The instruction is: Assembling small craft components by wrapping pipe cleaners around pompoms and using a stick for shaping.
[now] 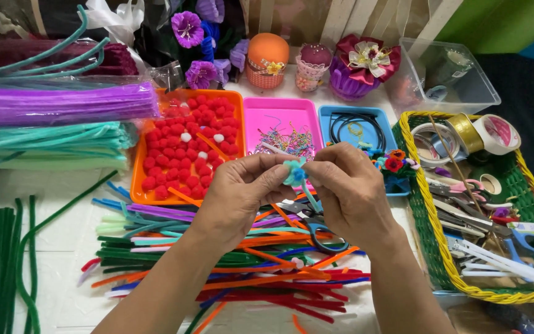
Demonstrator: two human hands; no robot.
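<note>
A small teal-and-blue pipe cleaner twist (295, 173) is sitting pinched between the fingertips of both hands, at about 12 o'clock above the scattered stems. It is forming a fuzzy curled knot, possibly flower-shaped; a teal stem is trailing toward 5 o'clock.

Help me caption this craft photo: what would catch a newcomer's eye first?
Both hands, left hand and right hand, pinch a small blue pipe-cleaner flower at centre. Behind sits an orange tray of red pompoms; below lies a heap of coloured pipe cleaners.
</note>
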